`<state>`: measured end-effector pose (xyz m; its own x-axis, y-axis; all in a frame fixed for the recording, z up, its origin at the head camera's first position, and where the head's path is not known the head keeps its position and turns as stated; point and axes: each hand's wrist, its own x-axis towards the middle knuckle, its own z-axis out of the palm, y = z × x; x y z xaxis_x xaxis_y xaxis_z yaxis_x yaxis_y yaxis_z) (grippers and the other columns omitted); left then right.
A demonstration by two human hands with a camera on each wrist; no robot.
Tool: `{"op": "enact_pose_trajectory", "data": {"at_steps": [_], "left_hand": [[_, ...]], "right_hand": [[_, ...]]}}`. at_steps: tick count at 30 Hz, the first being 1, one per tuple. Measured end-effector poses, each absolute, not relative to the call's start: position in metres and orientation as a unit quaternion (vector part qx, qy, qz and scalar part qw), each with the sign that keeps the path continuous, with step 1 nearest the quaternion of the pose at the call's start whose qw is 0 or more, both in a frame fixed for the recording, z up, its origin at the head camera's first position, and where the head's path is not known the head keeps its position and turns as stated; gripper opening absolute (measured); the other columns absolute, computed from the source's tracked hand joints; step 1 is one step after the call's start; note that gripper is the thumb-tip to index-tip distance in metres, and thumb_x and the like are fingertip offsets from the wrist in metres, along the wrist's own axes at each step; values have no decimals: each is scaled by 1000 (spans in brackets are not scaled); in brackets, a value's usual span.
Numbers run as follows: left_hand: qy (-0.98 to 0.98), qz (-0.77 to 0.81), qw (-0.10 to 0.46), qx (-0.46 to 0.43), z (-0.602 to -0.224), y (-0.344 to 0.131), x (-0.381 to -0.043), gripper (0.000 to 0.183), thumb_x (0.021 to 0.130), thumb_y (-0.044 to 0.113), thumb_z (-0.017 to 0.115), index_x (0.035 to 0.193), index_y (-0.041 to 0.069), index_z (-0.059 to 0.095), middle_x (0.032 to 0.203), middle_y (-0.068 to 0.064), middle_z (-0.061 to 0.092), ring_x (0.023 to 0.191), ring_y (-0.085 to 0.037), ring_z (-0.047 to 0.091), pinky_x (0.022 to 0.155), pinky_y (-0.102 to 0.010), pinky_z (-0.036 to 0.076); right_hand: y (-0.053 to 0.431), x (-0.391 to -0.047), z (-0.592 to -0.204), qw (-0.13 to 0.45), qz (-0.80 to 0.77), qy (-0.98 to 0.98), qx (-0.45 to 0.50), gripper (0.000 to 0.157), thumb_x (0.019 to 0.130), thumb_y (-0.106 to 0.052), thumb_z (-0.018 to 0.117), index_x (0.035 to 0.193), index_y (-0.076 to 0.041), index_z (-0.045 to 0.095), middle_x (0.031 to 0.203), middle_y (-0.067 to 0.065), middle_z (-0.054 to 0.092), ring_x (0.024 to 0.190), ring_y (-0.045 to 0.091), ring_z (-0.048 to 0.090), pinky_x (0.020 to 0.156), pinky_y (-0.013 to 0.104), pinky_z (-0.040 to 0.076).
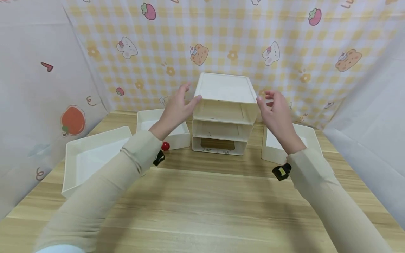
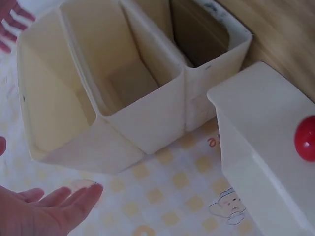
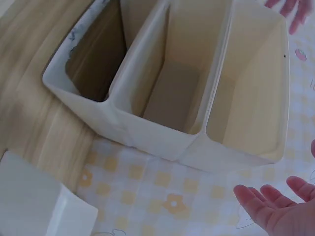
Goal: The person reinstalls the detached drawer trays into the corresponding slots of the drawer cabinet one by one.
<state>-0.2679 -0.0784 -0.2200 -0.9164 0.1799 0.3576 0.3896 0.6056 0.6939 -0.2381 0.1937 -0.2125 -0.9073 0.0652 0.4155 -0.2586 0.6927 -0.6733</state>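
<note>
In the head view, a stack of three open-fronted cream units (image 1: 226,88) stands at the centre of the frame on a wooden table (image 1: 202,203). The left hand (image 1: 178,109) and right hand (image 1: 276,110) flank its top, well apart from each other, fingers loose and gripping nothing; whether either thumb touches the edges, I cannot tell. Two white bins (image 1: 180,140) lie at left, one with a red knob (image 1: 165,146) on its front, and another bin (image 1: 272,154) sits at right. The step seems to be handling or squaring the stack.

In the left wrist view, the stack fills the upper part of the frame, and the left hand's fingers extend at lower left, beside it.

In the right wrist view, the right hand lies at lower right, palm showing, beside the top unit. Shifting the stack would call for even pressure from both sides.
</note>
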Motion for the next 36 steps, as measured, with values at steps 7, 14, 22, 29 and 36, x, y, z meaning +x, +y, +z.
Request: {"op": "enact_pose_trajectory", "data": {"at_steps": [7,14,22,29,36], "left_hand": [[-862,-499,55,-61,-217,-74,-294,64,90,49,50,141,14,36,138,-9,47,124,-23,48,97,-38,46],[-805,-591,32,-53,-222,-72,-302,48,89,41,57,126,13,54,122,-6,55,105,-27,56,82,-37,55],[-800,-598,24,-48,-219,-73,-303,43,88,36,58,123,11,58,116,-5,55,100,-30,61,74,-32,57],[-808,-587,20,-42,-217,-74,-303,38,87,33,58,117,10,61,118,-9,58,91,-29,63,78,-39,57],[-811,-583,15,-48,-215,-74,-301,37,88,32,58,118,10,61,117,-8,59,84,-26,64,80,-41,56]], "right_hand": [[193,-258,-209,136,470,-872,-29,60,94,-46,43,135,-2,40,127,16,48,95,21,55,73,20,53],[195,-266,-210,99,562,-820,-46,55,90,-37,56,127,3,48,104,3,53,66,3,59,64,16,55],[196,-271,-202,64,542,-836,-53,50,90,-32,57,127,2,50,114,6,53,70,7,64,69,21,57],[196,-270,-200,48,520,-852,-45,45,92,-30,54,123,2,50,113,10,53,68,10,64,64,19,56],[197,-267,-201,53,516,-854,-35,35,92,-24,53,115,1,50,102,6,50,64,9,62,60,19,55]]}}
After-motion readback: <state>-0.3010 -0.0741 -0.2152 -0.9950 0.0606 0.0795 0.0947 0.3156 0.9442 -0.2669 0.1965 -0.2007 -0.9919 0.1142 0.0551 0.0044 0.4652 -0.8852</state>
